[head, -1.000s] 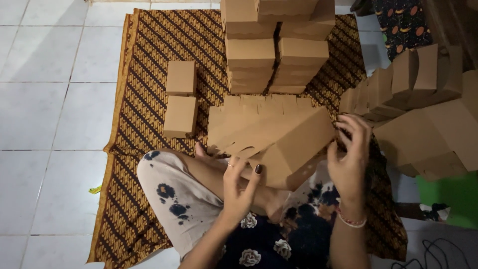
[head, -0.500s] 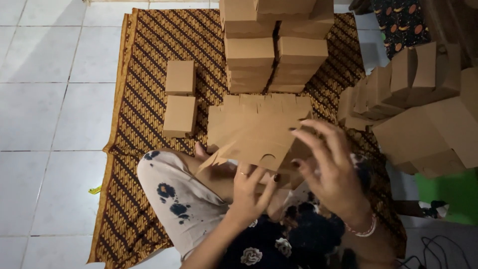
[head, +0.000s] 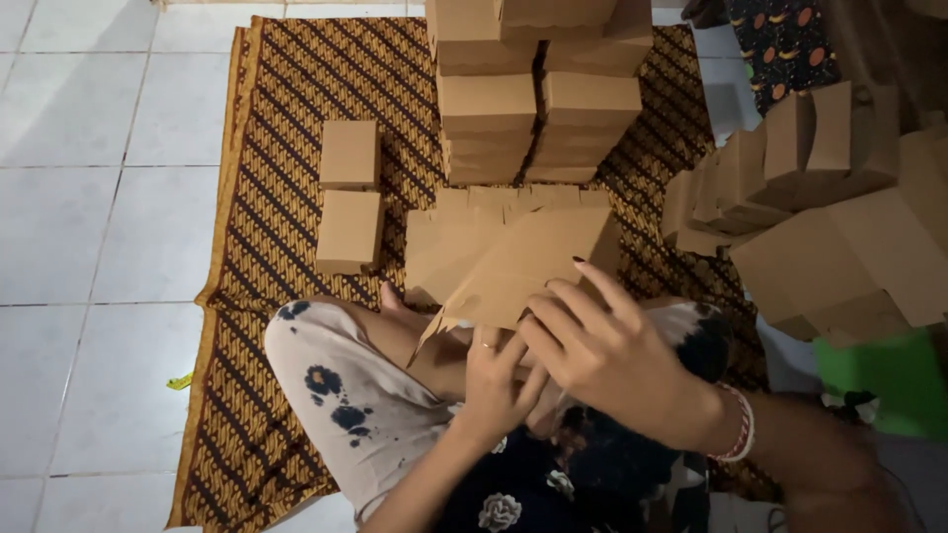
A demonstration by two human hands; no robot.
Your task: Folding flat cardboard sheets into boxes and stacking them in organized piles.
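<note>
I sit cross-legged on a brown patterned cloth [head: 286,109]. Both hands work a flat brown cardboard box blank [head: 523,262] held tilted above my lap. My left hand [head: 494,380] grips its lower edge from beneath, a ring on one finger. My right hand [head: 612,355], with a beaded bracelet at the wrist, lies over the blank's near right corner with fingers spread. Under the blank rests a pile of more flat blanks [head: 444,237].
Two folded boxes [head: 350,192] lie on the cloth to the left. Tall stacks of finished boxes [head: 538,89] stand at the back. A heap of boxes [head: 820,217] fills the right side, above a green object [head: 894,380]. White floor tiles [head: 89,197] lie to the left.
The part-folded box from a second ago now looks like a flat tilted sheet. My right hand has swung from its right end down over its near corner.
</note>
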